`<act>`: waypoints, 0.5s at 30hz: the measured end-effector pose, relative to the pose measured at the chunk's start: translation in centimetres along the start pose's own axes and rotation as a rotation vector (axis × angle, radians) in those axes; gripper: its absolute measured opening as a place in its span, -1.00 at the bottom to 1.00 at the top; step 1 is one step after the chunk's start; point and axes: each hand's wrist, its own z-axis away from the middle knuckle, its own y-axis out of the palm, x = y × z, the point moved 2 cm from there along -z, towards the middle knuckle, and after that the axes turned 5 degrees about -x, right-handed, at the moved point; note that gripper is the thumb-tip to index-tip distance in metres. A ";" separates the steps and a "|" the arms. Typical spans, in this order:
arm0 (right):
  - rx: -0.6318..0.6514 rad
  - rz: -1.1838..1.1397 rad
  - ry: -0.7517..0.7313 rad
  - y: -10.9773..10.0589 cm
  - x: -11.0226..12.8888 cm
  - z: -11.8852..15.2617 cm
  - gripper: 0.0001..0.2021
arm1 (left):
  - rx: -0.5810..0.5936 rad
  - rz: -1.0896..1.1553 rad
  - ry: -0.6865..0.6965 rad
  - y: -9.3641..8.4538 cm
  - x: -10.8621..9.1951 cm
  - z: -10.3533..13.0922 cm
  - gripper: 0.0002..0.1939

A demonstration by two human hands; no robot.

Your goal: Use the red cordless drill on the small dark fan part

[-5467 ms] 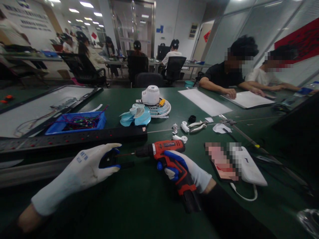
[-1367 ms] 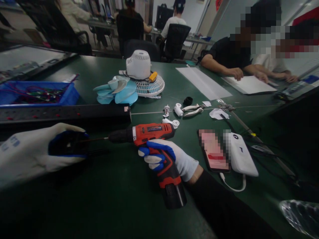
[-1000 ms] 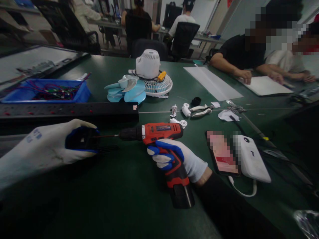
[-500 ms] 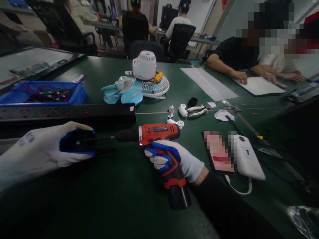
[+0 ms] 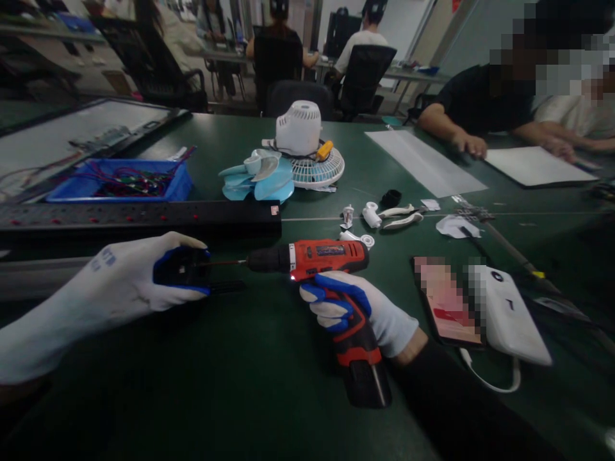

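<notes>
My left hand (image 5: 139, 278), in a white and blue glove, is closed round a black plastic part (image 5: 181, 266) at the left. In my gloved right hand (image 5: 358, 307) is the grip of a red and black cordless drill (image 5: 329, 257), which points left. Its long thin bit (image 5: 223, 262) reaches to the black part; whether the tip sits in a screw cannot be made out. A small light glows below the drill's collar. Behind the drill lie small white plastic pieces (image 5: 371, 215) and white-handled pliers (image 5: 402, 216).
A blue tray (image 5: 180, 186) of wires stands behind a long black bar (image 5: 230, 218). Blue fan blades (image 5: 259, 182) and a white fan (image 5: 298, 131) are further back. A phone (image 5: 449, 301) and a white power bank (image 5: 514, 314) lie right. People sit across the table.
The whole view has shifted, so the table's things appear further right. Both hands keep their hold, and the bit still meets the black part.
</notes>
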 end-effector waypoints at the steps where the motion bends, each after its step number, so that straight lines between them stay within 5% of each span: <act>1: -0.017 0.007 -0.008 0.0 0.0 0.0 -0.72 | 0.027 -0.009 0.041 -0.1 0.0 0.1 -0.29; 10: -0.154 0.003 -0.045 0.8 0.0 0.5 -0.73 | 0.043 -0.014 0.213 -0.9 -1.1 -0.1 -0.35; 15: -0.344 -0.065 -0.085 -0.1 -0.2 0.5 -0.41 | 0.021 0.018 0.253 -1.1 -1.5 -0.2 -0.36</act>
